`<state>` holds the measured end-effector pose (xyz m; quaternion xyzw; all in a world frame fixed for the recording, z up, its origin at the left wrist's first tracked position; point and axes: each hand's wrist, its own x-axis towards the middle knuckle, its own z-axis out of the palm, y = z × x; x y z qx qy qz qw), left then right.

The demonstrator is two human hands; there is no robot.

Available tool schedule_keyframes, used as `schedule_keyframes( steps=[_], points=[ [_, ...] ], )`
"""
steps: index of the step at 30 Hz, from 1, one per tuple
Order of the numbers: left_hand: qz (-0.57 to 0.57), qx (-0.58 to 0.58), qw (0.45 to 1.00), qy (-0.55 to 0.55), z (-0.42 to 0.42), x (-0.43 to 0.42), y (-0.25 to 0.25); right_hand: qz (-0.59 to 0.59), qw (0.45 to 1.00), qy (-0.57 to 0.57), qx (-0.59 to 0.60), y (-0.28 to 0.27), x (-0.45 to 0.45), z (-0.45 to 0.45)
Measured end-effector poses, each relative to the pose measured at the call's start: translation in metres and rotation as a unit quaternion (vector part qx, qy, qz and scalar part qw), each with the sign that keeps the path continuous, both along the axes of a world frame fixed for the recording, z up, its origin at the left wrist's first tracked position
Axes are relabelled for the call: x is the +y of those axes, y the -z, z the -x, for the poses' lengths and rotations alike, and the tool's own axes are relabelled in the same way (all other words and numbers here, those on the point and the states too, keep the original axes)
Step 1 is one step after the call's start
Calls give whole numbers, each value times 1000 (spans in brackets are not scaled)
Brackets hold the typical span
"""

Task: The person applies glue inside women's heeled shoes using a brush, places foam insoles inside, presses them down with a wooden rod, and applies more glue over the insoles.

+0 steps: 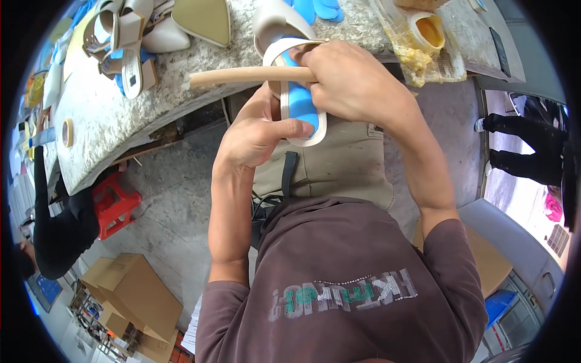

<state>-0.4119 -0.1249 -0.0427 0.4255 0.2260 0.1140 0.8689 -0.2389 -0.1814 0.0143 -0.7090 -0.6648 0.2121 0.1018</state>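
A sandal (301,100) with a blue insole, a pale rim and a light strap is held over the near edge of the table. My left hand (257,130) grips it from the left and below, thumb pressed on the insole's near end. My right hand (357,78) is closed around one end of a pale wooden stick (242,75), which points left across the sandal. Its fingertips reach under the strap, and what they touch there is hidden. Just beyond the sandal stands a beige shoe (275,18) on the table.
Several shoes (134,69) lie on the worn table (154,94) at left, near a tape roll (68,132). A cup of yellow glue (428,31) stands at right. A red stool (115,206), cardboard boxes (136,290) and a seated person (63,227) are on the left; another person's legs (520,142) are at right.
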Motion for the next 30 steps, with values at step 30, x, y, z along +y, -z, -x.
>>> schedule_keyframes(
  steps=[30],
  points=[
    [3,38,974,-222,-46,-36,-12,-417,698,359,459,-30,-182,-195]
  ],
)
